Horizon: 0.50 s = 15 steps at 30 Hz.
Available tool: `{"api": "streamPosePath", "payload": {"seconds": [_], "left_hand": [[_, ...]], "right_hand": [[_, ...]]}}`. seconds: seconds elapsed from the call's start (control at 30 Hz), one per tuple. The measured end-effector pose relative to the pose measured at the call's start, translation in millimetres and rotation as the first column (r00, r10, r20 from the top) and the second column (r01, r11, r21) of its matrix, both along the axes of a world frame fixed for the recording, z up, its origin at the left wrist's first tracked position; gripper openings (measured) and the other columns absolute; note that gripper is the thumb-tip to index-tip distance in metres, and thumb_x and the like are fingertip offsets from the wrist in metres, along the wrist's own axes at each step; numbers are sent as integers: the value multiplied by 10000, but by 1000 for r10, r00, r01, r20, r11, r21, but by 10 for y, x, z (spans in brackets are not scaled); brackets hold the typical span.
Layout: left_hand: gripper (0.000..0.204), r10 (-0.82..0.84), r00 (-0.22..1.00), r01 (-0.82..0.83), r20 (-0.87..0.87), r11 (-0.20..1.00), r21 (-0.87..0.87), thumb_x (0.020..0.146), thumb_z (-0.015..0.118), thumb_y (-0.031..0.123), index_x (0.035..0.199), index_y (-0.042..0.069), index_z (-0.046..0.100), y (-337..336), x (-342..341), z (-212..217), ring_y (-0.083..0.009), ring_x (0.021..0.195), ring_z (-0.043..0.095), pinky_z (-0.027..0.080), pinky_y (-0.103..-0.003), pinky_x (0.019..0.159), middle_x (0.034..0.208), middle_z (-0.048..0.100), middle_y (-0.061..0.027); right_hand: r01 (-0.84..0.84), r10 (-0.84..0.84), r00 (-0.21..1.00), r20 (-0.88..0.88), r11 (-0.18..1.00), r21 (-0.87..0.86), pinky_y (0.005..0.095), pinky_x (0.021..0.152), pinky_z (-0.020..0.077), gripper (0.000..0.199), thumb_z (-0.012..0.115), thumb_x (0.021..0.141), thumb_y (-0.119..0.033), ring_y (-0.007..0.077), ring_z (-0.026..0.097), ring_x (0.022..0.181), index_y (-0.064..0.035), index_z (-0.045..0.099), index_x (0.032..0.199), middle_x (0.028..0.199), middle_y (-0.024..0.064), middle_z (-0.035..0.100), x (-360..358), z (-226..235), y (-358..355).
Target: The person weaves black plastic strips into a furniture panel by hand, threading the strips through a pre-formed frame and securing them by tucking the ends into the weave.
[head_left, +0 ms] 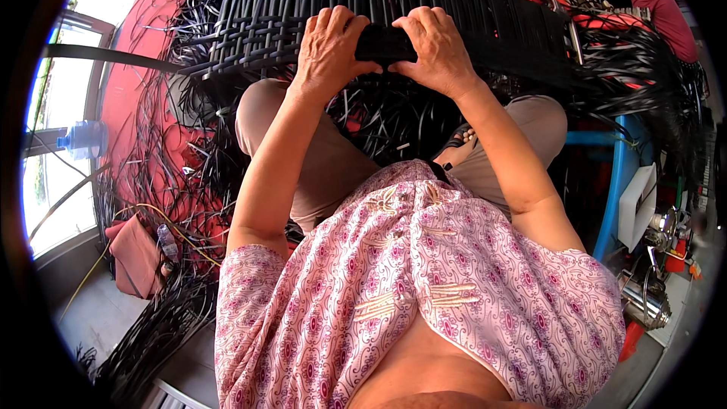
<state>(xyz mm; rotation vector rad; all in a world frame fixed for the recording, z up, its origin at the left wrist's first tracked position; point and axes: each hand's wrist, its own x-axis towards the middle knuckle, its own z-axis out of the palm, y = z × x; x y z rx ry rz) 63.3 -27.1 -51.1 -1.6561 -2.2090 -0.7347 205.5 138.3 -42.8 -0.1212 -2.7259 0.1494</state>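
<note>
Across my lap lies a long black woven panel of flat plastic-looking strips. Its left end shows a crossed basket weave, while toward the middle and right the strips run side by side. My left hand is closed on the panel near its middle, fingers over the top and thumb below. A short gap away, my right hand grips it the same way, thumb pointing at the other thumb. Dark shade between the hands hides which strips are pinched. One long black strip sticks out past the panel's left end.
Loose black strips heap around the panel and over the red floor. A co-worker in a pink shirt sits at the far right. Nearer are a blue frame and a metal flask. Left stands a water jug.
</note>
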Motion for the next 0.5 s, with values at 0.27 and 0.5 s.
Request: {"api": "streamPosePath", "payload": {"seconds": [0.27,0.5], "left_hand": [[1077,130,991,-132,-24,977,-167,500,898,467,1414,77,482,-623,-716,57,-364,1369,364,279,-469,1136,1476,414,-141],[869,128,991,-130,-27,985,-109,551,872,458,1294,126,566,-774,-699,4,-308,1266,450,327,-458,1073,1325,500,-93]], "right_hand": [[-120,114,989,-92,991,-63,420,1099,343,952,860,640,-476,256,414,1340,-84,455,1408,1406,79,458,-385,57,-371],[-40,40,996,-81,999,-2,373,975,403,725,842,669,-458,218,513,1156,-64,601,1228,1228,53,550,-723,-55,-649]]}}
